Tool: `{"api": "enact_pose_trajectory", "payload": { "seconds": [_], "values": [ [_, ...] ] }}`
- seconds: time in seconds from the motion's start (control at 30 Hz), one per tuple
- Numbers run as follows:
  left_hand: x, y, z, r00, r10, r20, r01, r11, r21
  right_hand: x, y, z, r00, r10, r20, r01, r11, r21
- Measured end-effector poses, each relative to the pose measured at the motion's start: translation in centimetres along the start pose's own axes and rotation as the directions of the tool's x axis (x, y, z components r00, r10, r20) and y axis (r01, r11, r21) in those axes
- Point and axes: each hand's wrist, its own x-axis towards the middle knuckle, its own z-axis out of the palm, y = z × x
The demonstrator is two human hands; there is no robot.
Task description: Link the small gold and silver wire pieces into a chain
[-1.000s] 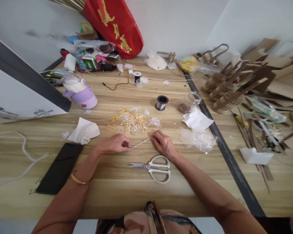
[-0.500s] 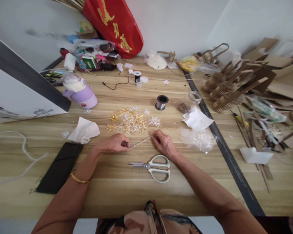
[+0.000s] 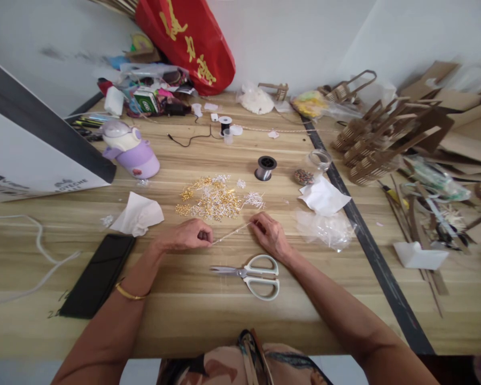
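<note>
A thin beaded strand stretches slantwise between my two hands, just above the table. My left hand is closed in a pinch on its lower left end. The upper right end sits in the pinched fingers of my right hand. Right behind the strand lies a loose heap of gold and silver beads, with a small pile of short silvery pins at its right. White-handled scissors rest in front of my hands, blades pointing left. A spool of fine wire or thread stands beyond the beads.
At left are a black phone, crumpled paper and a purple bottle. On the right lie a jar of dark beads, white paper, a clear plastic bag and several small woven baskets.
My right hand has shifted very slightly away from me, with the strand still held between both hands. Everything else looks the same.
</note>
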Motion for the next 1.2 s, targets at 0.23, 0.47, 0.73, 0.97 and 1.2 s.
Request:
{"api": "enact_pose_trajectory", "payload": {
  "seconds": [0.23,0.47,0.73,0.97,1.2],
  "values": [
    [0.2,-0.8,0.1,1.0,0.011,0.004,-0.011,1.0,-0.025,-0.1,0.4,0.2,0.999,0.025,-0.038,-0.027,0.999,-0.04],
    [0.3,-1.0,0.0,1.0,0.001,0.019,-0.001,0.999,-0.032,-0.2,0.6,0.4,0.997,0.052,-0.061,-0.053,0.998,-0.025],
    [0.2,-1.1,-0.1,1.0,0.0,-0.002,0.0,0.999,-0.04,0.0,0.6,0.1,0.997,0.058,-0.049,-0.057,0.998,0.017],
    [0.2,-0.8,-0.3,1.0,-0.01,0.005,0.01,1.0,-0.013,0.1,0.3,-0.1,0.998,0.057,-0.023,-0.057,0.998,0.001],
    [0.2,-1.4,0.0,0.999,0.026,-0.024,-0.028,0.997,-0.074,-0.1,0.5,0.2,0.997,0.077,-0.018,-0.076,0.996,0.049]
  ]
}}
